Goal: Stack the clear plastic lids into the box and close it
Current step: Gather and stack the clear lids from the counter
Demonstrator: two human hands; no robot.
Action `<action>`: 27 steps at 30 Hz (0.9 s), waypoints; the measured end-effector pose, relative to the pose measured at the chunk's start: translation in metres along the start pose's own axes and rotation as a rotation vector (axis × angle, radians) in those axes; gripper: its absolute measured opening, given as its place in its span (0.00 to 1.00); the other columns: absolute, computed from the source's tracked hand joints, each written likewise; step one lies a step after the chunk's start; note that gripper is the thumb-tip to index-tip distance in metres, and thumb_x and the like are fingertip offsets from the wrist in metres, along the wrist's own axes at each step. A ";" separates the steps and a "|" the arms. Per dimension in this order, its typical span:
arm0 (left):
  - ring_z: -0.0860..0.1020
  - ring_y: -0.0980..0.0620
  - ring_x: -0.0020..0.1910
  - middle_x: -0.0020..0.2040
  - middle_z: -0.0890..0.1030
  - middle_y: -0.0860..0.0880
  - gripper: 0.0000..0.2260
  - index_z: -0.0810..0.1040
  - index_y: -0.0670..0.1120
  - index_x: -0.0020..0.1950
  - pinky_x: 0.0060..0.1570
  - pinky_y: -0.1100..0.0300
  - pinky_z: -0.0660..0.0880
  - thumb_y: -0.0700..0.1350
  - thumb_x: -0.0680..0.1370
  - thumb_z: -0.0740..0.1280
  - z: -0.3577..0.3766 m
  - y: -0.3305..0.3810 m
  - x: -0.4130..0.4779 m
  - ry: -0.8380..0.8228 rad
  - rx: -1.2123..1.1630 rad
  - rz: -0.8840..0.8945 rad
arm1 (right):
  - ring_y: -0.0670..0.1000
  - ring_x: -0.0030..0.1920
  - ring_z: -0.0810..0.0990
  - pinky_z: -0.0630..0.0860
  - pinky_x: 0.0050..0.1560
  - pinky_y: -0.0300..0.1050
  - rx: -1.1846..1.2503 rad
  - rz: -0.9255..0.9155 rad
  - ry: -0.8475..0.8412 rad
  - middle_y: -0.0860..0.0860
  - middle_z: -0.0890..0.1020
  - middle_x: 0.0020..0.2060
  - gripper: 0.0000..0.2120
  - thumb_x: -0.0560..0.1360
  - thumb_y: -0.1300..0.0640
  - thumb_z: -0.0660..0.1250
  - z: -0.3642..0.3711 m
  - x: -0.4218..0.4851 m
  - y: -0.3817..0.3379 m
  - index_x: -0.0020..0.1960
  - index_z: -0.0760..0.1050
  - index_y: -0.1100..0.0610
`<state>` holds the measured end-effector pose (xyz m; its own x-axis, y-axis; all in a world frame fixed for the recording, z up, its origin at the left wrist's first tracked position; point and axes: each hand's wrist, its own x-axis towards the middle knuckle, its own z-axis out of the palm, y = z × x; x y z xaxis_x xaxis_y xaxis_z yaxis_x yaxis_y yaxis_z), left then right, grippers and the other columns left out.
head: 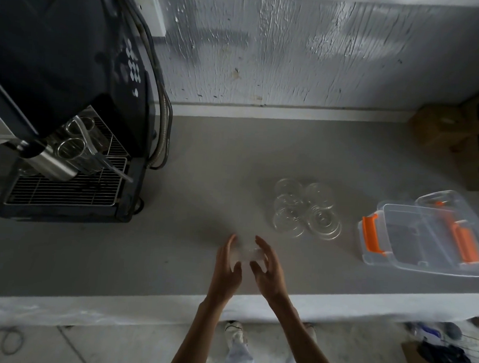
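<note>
Several round clear plastic lids [306,209] lie spread on the grey counter [151,249], right of centre. Further right sits the open clear plastic box [421,240] with orange latches, its lid [442,200] lying behind it. Nearer the front edge, my left hand [225,266] and my right hand [270,269] cup a small stack of clear lids [250,252] between them, fingers curved around its sides. The held stack is blurred and partly hidden by my fingers.
A black coffee machine [68,94] with a metal drip grate and glass cups fills the left side. Brown cardboard boxes [462,137] stand at the far right against the white wall. The counter's white front edge [115,308] runs below my hands.
</note>
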<state>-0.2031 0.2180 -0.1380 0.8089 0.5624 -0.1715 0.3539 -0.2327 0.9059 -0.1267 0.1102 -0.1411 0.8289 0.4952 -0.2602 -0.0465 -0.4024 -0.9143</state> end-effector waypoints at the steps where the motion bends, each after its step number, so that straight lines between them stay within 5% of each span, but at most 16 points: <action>1: 0.64 0.56 0.71 0.72 0.65 0.51 0.28 0.59 0.47 0.74 0.70 0.59 0.61 0.51 0.75 0.58 0.000 0.001 0.001 0.001 -0.002 -0.003 | 0.46 0.68 0.71 0.68 0.70 0.55 -0.003 -0.002 0.006 0.46 0.74 0.67 0.32 0.68 0.67 0.64 -0.001 0.002 0.001 0.68 0.67 0.47; 7: 0.57 0.52 0.74 0.73 0.57 0.52 0.34 0.54 0.48 0.75 0.72 0.57 0.57 0.64 0.75 0.57 0.005 0.004 0.006 -0.048 0.062 0.025 | 0.45 0.74 0.62 0.60 0.74 0.49 0.022 0.033 -0.064 0.47 0.65 0.73 0.34 0.74 0.64 0.68 -0.005 0.005 -0.001 0.75 0.59 0.49; 10: 0.58 0.53 0.73 0.72 0.57 0.51 0.28 0.52 0.50 0.73 0.73 0.53 0.59 0.59 0.78 0.55 0.009 0.007 0.006 -0.035 0.049 0.023 | 0.45 0.74 0.61 0.60 0.73 0.44 0.035 0.046 -0.062 0.44 0.64 0.73 0.35 0.74 0.67 0.67 -0.005 0.006 -0.006 0.73 0.57 0.44; 15: 0.53 0.51 0.76 0.76 0.53 0.49 0.41 0.49 0.48 0.75 0.73 0.56 0.53 0.73 0.71 0.50 0.012 0.005 0.012 -0.003 0.024 0.079 | 0.46 0.76 0.58 0.59 0.76 0.50 -0.024 0.018 -0.094 0.45 0.60 0.75 0.36 0.75 0.66 0.66 -0.006 0.010 -0.003 0.76 0.53 0.48; 23: 0.58 0.49 0.76 0.75 0.58 0.46 0.39 0.53 0.48 0.74 0.73 0.55 0.56 0.72 0.71 0.50 0.016 -0.012 0.031 -0.042 -0.009 0.083 | 0.45 0.75 0.60 0.63 0.73 0.48 -0.096 -0.036 -0.104 0.43 0.60 0.74 0.33 0.78 0.59 0.64 -0.010 0.017 0.005 0.77 0.52 0.49; 27: 0.63 0.54 0.70 0.69 0.64 0.48 0.40 0.59 0.44 0.72 0.70 0.64 0.58 0.72 0.71 0.50 0.015 -0.013 0.034 -0.059 -0.007 0.018 | 0.44 0.71 0.64 0.66 0.69 0.41 -0.132 -0.046 -0.101 0.44 0.64 0.71 0.32 0.77 0.58 0.65 -0.015 0.021 0.002 0.77 0.55 0.53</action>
<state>-0.1732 0.2288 -0.1618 0.8415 0.5103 -0.1773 0.3357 -0.2368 0.9117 -0.1013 0.1084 -0.1434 0.7680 0.5875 -0.2549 0.0691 -0.4717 -0.8791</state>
